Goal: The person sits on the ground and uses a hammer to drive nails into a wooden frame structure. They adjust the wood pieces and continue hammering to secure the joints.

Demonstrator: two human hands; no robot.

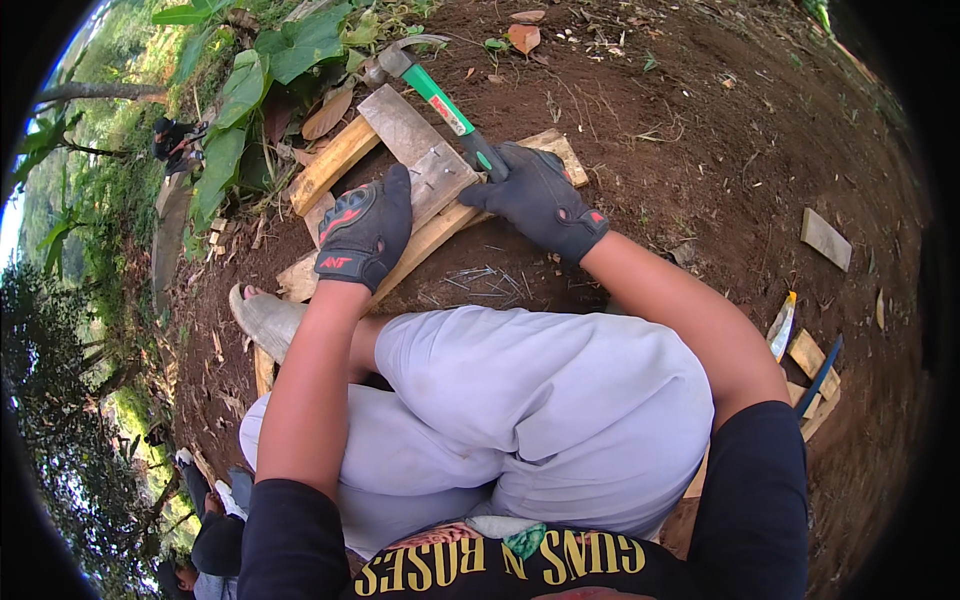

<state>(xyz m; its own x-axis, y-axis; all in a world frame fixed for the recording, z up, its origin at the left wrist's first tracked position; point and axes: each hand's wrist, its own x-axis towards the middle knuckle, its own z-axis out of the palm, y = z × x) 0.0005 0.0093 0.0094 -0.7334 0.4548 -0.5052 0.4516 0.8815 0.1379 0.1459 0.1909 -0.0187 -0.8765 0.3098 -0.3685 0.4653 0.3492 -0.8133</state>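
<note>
My right hand [530, 195], in a black glove, grips a claw hammer [437, 98] low on its green and black handle. The hammer's steel head points away to the far left, beyond the wood. My left hand [362, 225], also gloved, is closed on the near-left side of a grey-brown board [398, 122], its thumb along the surface; its other fingers are mostly hidden. A few nails [432, 172] show on that board between my hands. Under it are lighter wooden strips [338, 165], joined or stacked at angles.
Loose nails [488, 280] lie on the soil before my knees. To the right are a wood block [826, 240], a saw-like blade [782, 326], a blue bar [820, 376] and wood offcuts. Broad leaves [300, 48] border the far left. Two people [178, 140] are off to the left.
</note>
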